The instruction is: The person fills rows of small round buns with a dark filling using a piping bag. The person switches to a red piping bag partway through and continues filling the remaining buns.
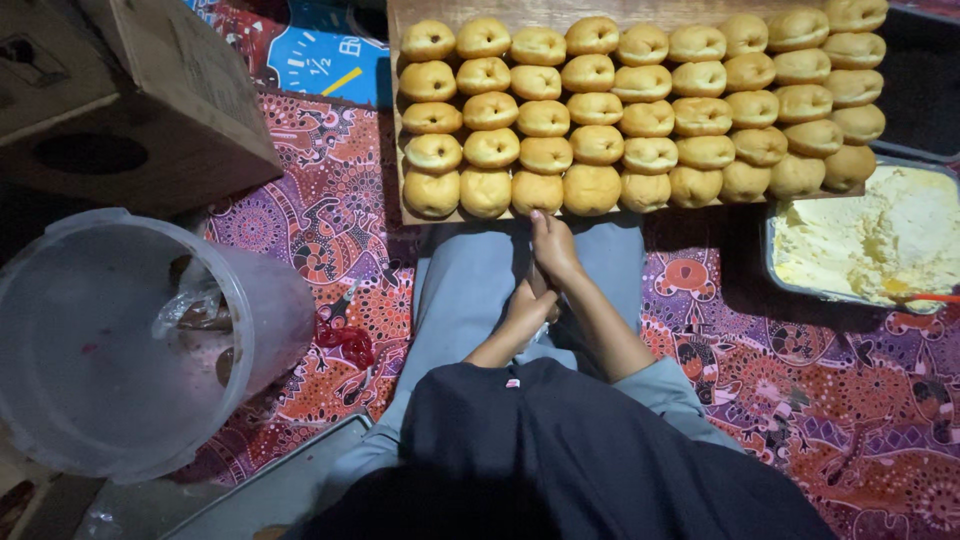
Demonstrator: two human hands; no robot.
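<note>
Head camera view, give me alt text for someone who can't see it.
Seen from above, a seated person's right hand reaches toward a wooden board packed with golden doughnuts, the left hand beneath it. A tray of pale cream sits right, a clear plastic tub left.

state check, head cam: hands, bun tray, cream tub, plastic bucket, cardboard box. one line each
left hand: on the lap, fingers curled, contents hidden
right hand: over the left, fingertips by the tray edge
tray of buns: full, buns in rows
cream tub: open, partly scooped
plastic bucket: uncovered, tilted, crumpled bag inside
cardboard box: closed, tilted
</note>
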